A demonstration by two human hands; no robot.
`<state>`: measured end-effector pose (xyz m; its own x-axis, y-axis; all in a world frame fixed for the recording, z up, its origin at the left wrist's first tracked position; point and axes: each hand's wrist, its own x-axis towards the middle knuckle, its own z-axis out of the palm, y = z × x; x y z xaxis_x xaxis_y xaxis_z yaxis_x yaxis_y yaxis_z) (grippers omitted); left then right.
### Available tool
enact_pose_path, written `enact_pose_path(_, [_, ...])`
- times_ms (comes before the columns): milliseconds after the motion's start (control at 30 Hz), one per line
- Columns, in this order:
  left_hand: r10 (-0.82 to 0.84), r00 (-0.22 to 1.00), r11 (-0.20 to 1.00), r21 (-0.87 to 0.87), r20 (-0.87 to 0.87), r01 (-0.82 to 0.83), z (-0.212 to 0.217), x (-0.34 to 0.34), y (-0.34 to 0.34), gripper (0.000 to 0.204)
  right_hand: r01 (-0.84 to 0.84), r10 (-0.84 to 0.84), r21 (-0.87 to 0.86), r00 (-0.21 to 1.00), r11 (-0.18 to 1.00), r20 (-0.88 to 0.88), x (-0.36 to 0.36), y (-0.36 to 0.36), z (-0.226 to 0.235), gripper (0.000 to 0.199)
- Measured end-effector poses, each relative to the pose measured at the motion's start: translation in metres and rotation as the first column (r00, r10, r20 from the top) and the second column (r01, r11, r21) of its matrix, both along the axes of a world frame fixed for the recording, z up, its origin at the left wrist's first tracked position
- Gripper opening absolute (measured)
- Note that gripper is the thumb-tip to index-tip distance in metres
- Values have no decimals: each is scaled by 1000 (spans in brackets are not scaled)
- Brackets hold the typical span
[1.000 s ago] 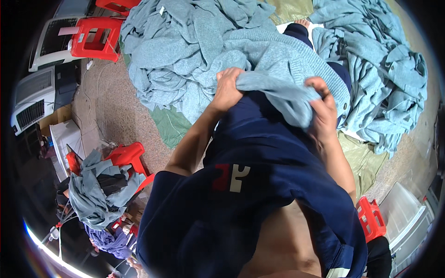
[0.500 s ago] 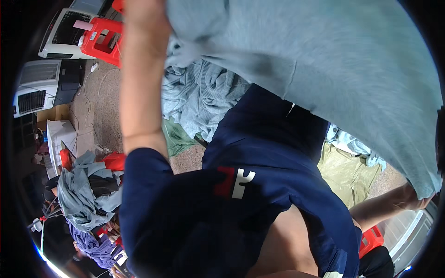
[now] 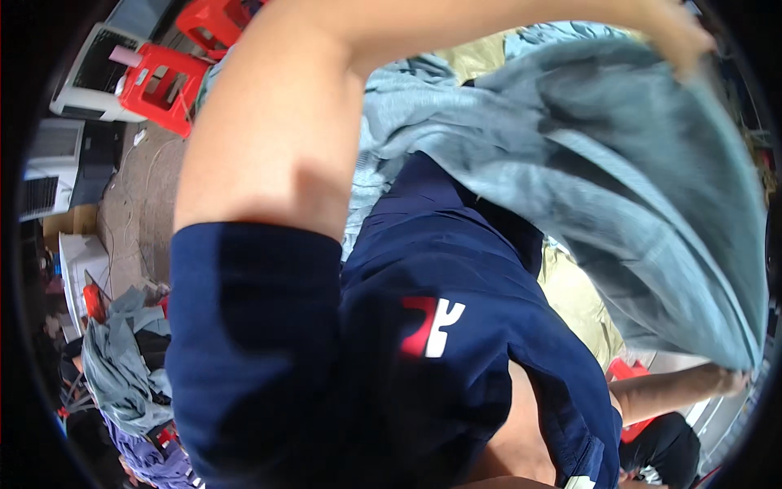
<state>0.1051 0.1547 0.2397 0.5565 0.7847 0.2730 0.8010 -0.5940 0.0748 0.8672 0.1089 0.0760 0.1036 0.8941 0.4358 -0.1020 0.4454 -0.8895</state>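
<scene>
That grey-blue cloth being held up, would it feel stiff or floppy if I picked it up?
Probably floppy: the grey-blue cloth sags in soft folds between the left hand and right hand. Likely light, since it is held stretched overhead. It looks matte, so probably not slippery.

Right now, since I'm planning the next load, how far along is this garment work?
Possibly done: a small heap of grey-blue clothes lies at the left, though I cannot tell whether it is finished. In hand: one grey-blue garment is held spread in the air between the left hand and the right hand. Left: a garment pile lies beyond it.
</scene>
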Motion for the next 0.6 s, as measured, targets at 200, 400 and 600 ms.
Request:
enact_pose_path(200, [89, 865, 990, -138, 494, -23, -264, -129, -36, 54, 558, -555, -238, 828, 795, 85, -273, -85, -31, 31])
enact_pose_path(400, [687, 629, 724, -416, 365, -550, -454, -236, -141, 48, 572, -503, -203, 808, 795, 309, -220, -71, -82, 35])
enact_pose_path(600, [680, 139, 711, -694, 720, 113, -285, -213, -137, 31, 622, -581, -129, 774, 773, 251, -51, -52, -67, 36])
